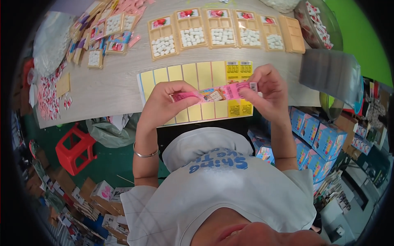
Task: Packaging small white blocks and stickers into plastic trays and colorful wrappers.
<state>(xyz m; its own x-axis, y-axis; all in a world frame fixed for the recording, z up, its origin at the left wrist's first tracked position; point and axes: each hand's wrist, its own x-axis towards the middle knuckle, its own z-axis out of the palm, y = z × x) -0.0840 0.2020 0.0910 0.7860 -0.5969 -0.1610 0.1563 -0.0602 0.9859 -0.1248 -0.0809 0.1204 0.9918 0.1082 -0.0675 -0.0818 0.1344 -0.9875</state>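
A pink printed paper strip [216, 94] is stretched between my two hands, above the table's near edge. My left hand [163, 102] pinches its left end between thumb and fingers. At the other end, my right hand [269, 92] has its thumb and fingers closed on the strip. Under the strip lies a yellow printed card sheet [176, 74] with coloured dividing lines, partly covered by my hands. Beyond it, several beige plastic trays [222, 44] stand in a row, with white pillow-shaped pieces and a small strawberry-printed packet in each.
Stacked beige trays [292, 35] end the row. A bowl of small packets [318, 28] and a grey translucent bin [328, 76] stand at right. Filled packs [113, 30] and scattered sachets [49, 96] lie at left. Below are a red stool [75, 149] and blue boxes [324, 139].
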